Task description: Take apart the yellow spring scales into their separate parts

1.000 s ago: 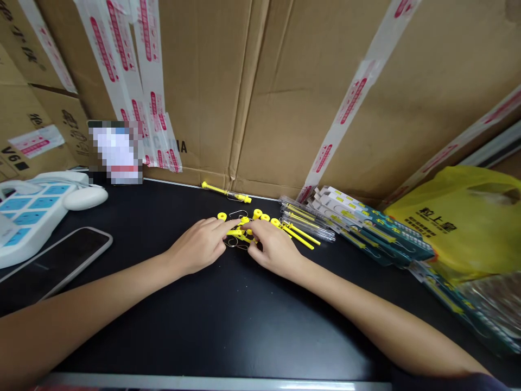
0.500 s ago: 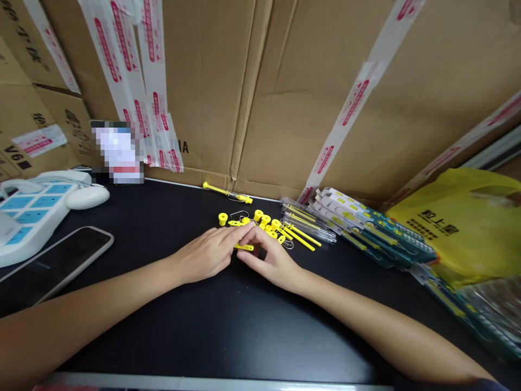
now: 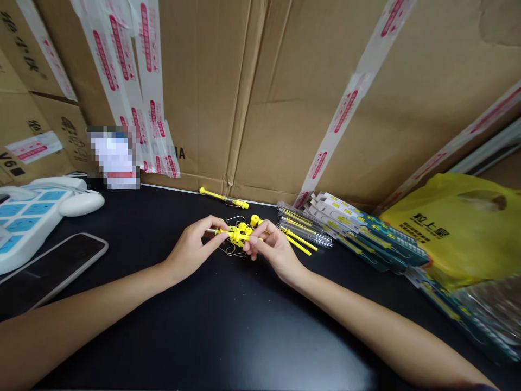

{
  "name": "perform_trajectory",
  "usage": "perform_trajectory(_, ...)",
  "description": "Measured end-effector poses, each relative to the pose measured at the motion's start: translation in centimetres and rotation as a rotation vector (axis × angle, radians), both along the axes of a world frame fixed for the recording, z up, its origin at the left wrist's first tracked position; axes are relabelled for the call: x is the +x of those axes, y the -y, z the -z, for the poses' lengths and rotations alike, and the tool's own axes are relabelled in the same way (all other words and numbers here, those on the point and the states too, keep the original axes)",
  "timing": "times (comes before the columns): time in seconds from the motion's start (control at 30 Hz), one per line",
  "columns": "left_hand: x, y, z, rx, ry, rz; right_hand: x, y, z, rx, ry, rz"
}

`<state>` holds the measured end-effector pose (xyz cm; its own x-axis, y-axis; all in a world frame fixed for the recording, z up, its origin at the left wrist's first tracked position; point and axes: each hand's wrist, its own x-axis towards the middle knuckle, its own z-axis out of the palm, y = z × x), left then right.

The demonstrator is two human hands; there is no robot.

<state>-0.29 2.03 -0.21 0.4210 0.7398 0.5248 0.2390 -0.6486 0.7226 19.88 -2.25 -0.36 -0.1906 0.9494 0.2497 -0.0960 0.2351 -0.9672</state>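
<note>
My left hand [image 3: 197,244] is closed in a pinch on a thin yellow piece with a metallic end [image 3: 213,231], which juts out to the left of the fingertips. My right hand [image 3: 272,251], fingers curled together, pinches a yellow plastic piece [image 3: 243,237] from the right. Both held pieces meet or overlap between the hands; I cannot tell whether they are joined. Behind and beneath them lie yellow plastic spools [image 3: 255,220] and bent wire hooks [image 3: 236,219]. Yellow rods [image 3: 299,243] lie just beyond my right hand.
A yellow rod tool [image 3: 223,197] lies near the cardboard wall [image 3: 195,98]. Clear plastic tubes [image 3: 309,225] and stacked packages [image 3: 366,228] sit right, beside a yellow bag [image 3: 459,228]. Left are a phone [image 3: 52,271], a power strip [image 3: 28,217] and a propped, blurred screen [image 3: 116,157].
My hands, overlapping before, have drawn apart sideways, and the yellow pieces now show stretched between them. My left fingers have turned to a pinch. The camera view has shifted slightly.
</note>
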Motion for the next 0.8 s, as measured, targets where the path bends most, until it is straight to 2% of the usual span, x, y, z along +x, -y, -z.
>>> perform_trajectory(0.1, 0.1, 0.2, -0.1, 0.014, -0.002, 0.041, -0.1, 0.2, -0.3, 0.073, 0.173, -0.021)
perform_trajectory(0.2, 0.1, 0.5, -0.2, 0.026, -0.026, 0.107, -0.2, 0.4, -0.3, 0.181, 0.382, 0.034)
perform_trajectory(0.3, 0.2, 0.5, -0.1, -0.001, -0.01, 0.131, -0.3, 0.4, -0.3, 0.226, 0.486, 0.082)
perform_trajectory(0.43, 0.1, 0.1, 0.1, -0.086, 0.146, 0.016, 0.3, -0.1, -0.5, 0.256, 0.521, 0.142)
perform_trajectory(0.6, -0.1, -0.9, -0.5, -0.145, 0.388, -0.165, 2.1, -1.6, -1.1, 0.307, 0.651, 0.255)
perform_trajectory(0.8, 0.1, -1.3, -0.5, -0.198, 0.381, -0.207, 1.9, -4.9, -1.8, 0.549, 0.966, 0.295)
